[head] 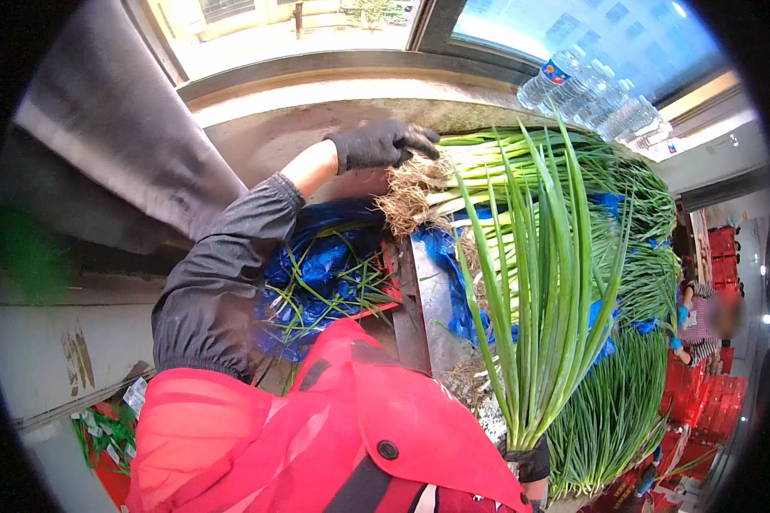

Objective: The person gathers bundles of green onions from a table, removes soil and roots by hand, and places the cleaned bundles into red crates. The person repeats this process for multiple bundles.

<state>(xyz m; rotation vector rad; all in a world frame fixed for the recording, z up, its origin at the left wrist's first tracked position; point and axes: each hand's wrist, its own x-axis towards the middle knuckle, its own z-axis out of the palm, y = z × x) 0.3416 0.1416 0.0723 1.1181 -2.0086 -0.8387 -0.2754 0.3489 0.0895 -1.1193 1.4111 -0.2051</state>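
Observation:
My right hand (531, 456), in a black glove, is closed around the lower stems of an upright bunch of green onions (539, 282). My left hand (391, 146), also gloved in black, reaches to the rooted ends of a pile of green onions (487, 154) by the wall; its fingers are parted and curved above the roots (410, 192). Whether its fingertips touch the pile cannot be told. More green onions (600, 410) lie in a thick heap at the right, beside the held bunch. Blue plastic (465, 314) shows between the heaps.
Several clear plastic bottles (561, 74) stand on the windowsill. A red crate (391, 282) lined with blue plastic (317, 256) holds loose green leaves. A grey curtain (135, 115) hangs at the left. Another person (699, 320) is at the far right, near stacked red crates (718, 404).

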